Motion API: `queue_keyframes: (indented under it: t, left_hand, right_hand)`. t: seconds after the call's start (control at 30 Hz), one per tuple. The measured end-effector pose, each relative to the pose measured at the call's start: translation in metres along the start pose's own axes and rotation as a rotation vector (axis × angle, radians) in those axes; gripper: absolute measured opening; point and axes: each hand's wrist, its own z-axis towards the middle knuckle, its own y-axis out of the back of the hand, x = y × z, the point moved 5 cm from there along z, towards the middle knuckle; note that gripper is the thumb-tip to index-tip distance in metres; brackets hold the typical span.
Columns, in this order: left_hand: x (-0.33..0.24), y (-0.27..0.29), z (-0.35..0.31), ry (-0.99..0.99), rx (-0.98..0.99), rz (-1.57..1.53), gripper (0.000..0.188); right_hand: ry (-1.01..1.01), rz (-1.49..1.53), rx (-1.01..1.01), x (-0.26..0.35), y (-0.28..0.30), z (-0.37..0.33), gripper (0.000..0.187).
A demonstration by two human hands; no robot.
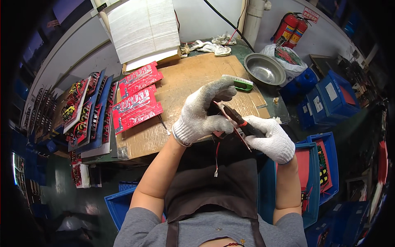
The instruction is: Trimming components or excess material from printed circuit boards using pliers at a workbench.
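My left hand (203, 111), in a white knitted glove, grips a circuit board (242, 139) tilted nearly edge-on above my lap. Its fingers curl over the board's far side and hide much of it. From the board hangs a thin red and black wire (217, 158) ending in a small white connector. In my gloved right hand (272, 138) are dark-handled pliers (235, 116) with orange marks, their jaws against the board near my left fingers. Whether the jaws pinch anything cannot be seen. Two red circuit boards (138, 109) lie on the cardboard to the left, solder side up.
A cardboard sheet (177, 74) covers the bench. Beyond my hands are a green-handled cutter (242, 84) and a metal bowl (264, 69). Boards stand in racks (88, 111) at left. White sheets (142, 29) are stacked behind. Blue bins (314, 164) sit at right, below the bench.
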Motion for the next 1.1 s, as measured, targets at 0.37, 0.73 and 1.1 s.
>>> queue_keyframes:
  t: [0.37,0.73,1.1]
  left_hand:
    - [0.009,0.008,-0.015,-0.044,-0.081,-0.057,0.133]
    - [0.007,0.005,-0.019,-0.081,-0.111,-0.044,0.138]
    - [0.005,-0.003,-0.016,-0.066,-0.111,-0.039,0.141]
  right_hand:
    - [-0.122,0.487,0.108,-0.033,-0.015,0.009,0.046]
    - [-0.083,0.622,0.128,-0.047,-0.020,0.010,0.050]
    - [-0.125,0.837,0.142,-0.069,-0.019,0.011,0.051]
